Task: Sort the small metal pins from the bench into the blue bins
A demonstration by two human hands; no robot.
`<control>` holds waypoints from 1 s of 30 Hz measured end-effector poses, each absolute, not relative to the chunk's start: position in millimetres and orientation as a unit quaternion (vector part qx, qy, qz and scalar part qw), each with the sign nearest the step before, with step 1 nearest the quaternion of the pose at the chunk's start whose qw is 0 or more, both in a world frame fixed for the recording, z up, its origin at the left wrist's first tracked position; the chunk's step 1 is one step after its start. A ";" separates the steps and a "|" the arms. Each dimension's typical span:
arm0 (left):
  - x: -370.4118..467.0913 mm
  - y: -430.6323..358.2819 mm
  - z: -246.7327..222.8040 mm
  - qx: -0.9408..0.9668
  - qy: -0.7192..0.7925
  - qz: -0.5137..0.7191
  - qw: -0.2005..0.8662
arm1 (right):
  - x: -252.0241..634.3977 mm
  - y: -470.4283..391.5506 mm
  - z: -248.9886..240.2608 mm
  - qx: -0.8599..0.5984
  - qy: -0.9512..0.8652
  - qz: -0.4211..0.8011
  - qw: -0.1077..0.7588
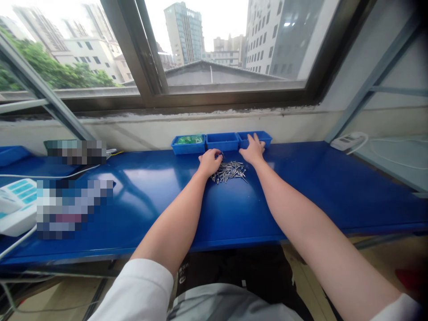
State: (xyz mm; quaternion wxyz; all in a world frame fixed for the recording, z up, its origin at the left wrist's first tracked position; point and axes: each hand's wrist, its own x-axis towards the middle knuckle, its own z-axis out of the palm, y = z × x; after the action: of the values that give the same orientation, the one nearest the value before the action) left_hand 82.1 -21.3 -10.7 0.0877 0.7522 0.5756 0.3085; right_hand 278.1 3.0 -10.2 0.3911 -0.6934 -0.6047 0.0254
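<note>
A loose pile of thin silver metal fasteners (230, 171), either screws or rivets, lies on the blue table. At the pile's far left edge is my left hand (210, 163), its fingers curled together with a small fastener (223, 154) showing at the tips. My right hand (253, 149) reaches over the front of the right blue bin (265, 138), fingers spread and partly inside it. Nothing shows in that hand. The middle blue bin (222, 145) stands between my hands, and the left blue bin (189, 150) holds green-tinted plastic packets (189, 139).
The three bins stand in a row against the wall below a window (227, 89). At the left are a white and teal device (16, 200), blurred-out items and cables. A white power strip (347, 141) sits at the far right, near a metal frame (361, 93).
</note>
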 end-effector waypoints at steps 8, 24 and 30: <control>79.8 -16.1 -14.0 0.753 0.564 0.324 0.098 | 251.0 -11.7 -4.1 -0.492 -0.818 0.086 0.286; 80.5 -16.8 -13.9 0.756 0.559 0.326 0.097 | 240.8 -14.3 -6.3 -0.464 -0.840 0.119 0.255; 81.0 -24.4 -7.3 0.770 0.539 0.327 0.102 | 242.8 -17.2 -3.2 -0.491 -0.806 0.094 0.316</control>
State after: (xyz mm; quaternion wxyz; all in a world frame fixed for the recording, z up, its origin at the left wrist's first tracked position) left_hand 81.0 -24.4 -7.3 0.1017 0.7696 0.5389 0.3272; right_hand 242.8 -17.2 -3.2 0.3157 -0.4910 -0.8064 0.0943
